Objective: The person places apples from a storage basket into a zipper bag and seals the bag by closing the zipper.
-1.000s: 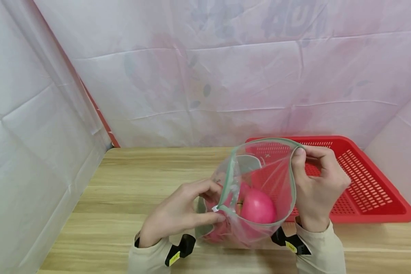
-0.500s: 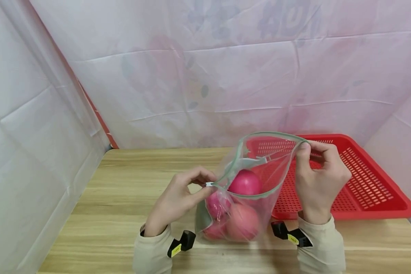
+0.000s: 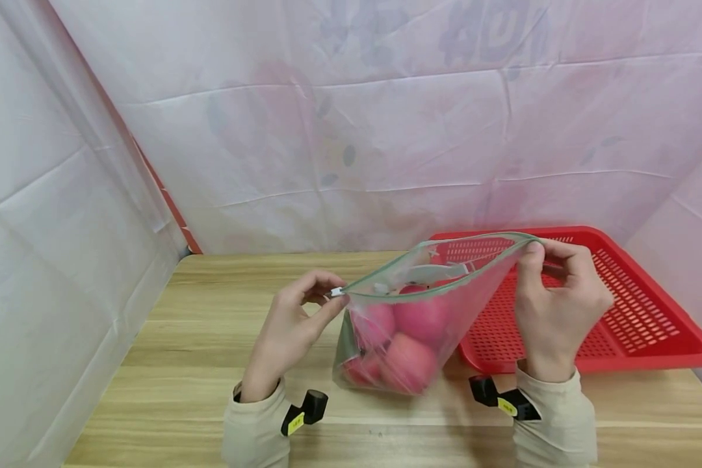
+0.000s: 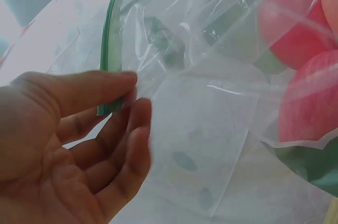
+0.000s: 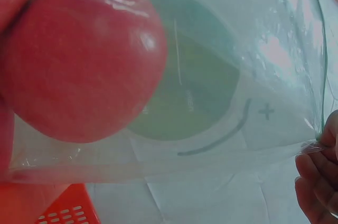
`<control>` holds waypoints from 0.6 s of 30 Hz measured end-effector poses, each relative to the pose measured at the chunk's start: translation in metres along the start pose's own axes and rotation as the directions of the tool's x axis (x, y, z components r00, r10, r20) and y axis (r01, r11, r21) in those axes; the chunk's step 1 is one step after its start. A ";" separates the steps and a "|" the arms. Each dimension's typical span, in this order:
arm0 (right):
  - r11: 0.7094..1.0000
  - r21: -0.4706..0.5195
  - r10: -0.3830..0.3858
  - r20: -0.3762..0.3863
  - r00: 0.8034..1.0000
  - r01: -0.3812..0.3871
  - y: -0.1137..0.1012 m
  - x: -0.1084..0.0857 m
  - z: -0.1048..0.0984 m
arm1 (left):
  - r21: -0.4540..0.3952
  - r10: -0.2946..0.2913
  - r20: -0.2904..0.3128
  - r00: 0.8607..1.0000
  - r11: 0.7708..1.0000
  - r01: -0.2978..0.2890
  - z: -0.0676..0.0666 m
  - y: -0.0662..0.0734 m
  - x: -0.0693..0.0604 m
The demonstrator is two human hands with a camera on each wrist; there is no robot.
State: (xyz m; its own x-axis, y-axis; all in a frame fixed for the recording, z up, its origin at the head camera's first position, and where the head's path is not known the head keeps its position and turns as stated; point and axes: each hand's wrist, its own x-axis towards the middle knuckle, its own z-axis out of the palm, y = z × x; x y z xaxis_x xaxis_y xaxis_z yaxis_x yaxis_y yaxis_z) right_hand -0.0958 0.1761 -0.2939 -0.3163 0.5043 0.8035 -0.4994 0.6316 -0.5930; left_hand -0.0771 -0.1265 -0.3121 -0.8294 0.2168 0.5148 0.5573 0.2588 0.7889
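A clear zip bag with a green zip strip along its mouth holds several pinkish-red apples. The mouth is stretched into a narrow gap between both hands. At its left corner, beside the white slider, my left hand pinches the bag between thumb and fingers; the left wrist view shows the green strip in that pinch. My right hand pinches the opposite top corner, also seen in the right wrist view, where an apple presses against the film. Whether the bag's bottom touches the table is unclear.
A red perforated basket stands at the right on the wooden table, partly behind the bag and right hand. White printed fabric hangs behind the table, and more cloth lines the left side.
My left hand has moved left and up, from the bag's side to its corner by the slider. The right hand shifted slightly right, and the round bag mouth is now drawn narrow.
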 end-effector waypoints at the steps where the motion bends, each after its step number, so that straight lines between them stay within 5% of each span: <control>1: 1.000 -0.002 0.000 0.000 1.000 0.000 0.000 0.000 0.000 | 0.007 0.003 -0.027 1.000 1.000 -0.003 -0.001 0.000 0.000; 9: 1.000 -0.001 -0.008 0.012 1.000 0.008 0.000 0.001 -0.001 | 0.014 0.019 -0.231 0.973 1.000 -0.016 -0.003 0.000 0.001; 18: 0.999 0.002 -0.039 0.045 0.998 0.039 -0.003 -0.001 0.000 | -0.016 0.009 -0.451 0.892 1.000 -0.018 0.000 -0.002 0.005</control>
State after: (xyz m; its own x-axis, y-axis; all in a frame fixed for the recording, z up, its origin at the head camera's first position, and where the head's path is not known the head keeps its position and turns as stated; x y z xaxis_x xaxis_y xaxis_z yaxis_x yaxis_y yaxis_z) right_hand -0.0942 0.1734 -0.2923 -0.3326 0.4522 0.8276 -0.5126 0.6499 -0.5612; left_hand -0.0820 -0.1258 -0.3110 -0.7524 -0.2290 0.6176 0.5713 0.2399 0.7849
